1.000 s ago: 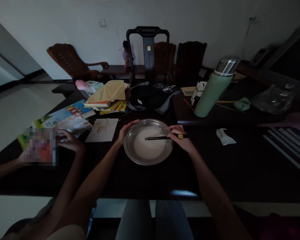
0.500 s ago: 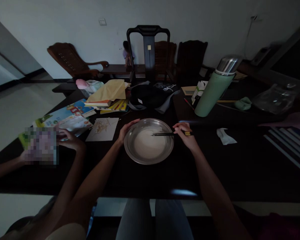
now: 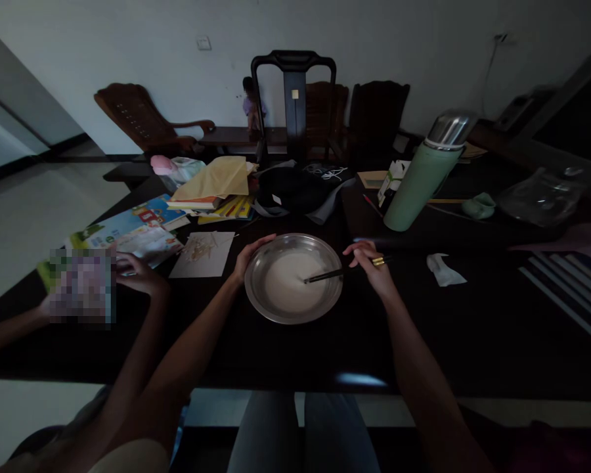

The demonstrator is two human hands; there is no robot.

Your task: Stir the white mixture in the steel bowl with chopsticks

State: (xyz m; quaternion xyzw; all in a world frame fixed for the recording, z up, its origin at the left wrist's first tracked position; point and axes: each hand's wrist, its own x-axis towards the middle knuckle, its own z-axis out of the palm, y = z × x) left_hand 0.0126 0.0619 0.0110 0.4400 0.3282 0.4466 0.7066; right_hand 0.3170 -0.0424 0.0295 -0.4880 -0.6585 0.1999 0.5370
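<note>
A round metal basin (image 3: 256,301) stands on the dark table in front of me, with a whitish liquid (image 3: 290,289) in it. My left hand (image 3: 250,256) is closed on the basin's left rim. Dark chopsticks (image 3: 325,274) with gold-coloured ends are gripped in my right hand (image 3: 367,259), just beyond the right rim. Their tips reach into the liquid near the middle of the basin, slanting down to the left.
Left of the basin lies white paper (image 3: 211,259) with thin pale sticks. Books (image 3: 226,207) and a dark bag (image 3: 295,187) lie behind; a green thermos (image 3: 421,184) and crumpled tissue (image 3: 443,269) are right. Another person's hand (image 3: 140,272) is at far left.
The chopsticks have swung so that they slant more, their tips moving slightly right and nearer to me. My right hand has shifted a little right. My left hand stays on the rim.
</note>
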